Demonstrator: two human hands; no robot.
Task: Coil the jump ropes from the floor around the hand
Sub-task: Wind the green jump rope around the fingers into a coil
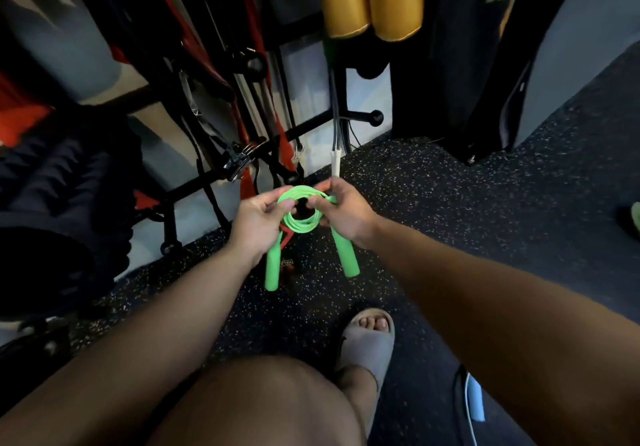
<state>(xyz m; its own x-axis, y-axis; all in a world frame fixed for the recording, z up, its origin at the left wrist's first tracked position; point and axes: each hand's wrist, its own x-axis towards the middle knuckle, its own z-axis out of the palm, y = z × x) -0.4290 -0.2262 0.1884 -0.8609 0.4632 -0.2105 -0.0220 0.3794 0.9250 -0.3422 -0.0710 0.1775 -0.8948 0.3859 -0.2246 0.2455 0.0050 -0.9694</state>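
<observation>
Since the green rope [300,215] was already coiled up above the floor [433,237], our left hand [258,222] and right hand [346,215] each pinched one side of the loops with curled fingers. Looked light and springy, so we'd grab where loops bunch. Fingertips were too blurry to sort out; both handles [347,259] dangled.

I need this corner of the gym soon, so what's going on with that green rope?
A person holds a bright green plastic jump rope, already wound into a small coil, between both hands. The left hand and the right hand each pinch a side of the coil, and its two green handles hang below. What looks like another rope's light blue handle lies on the speckled black rubber floor, not yet picked up.
</observation>
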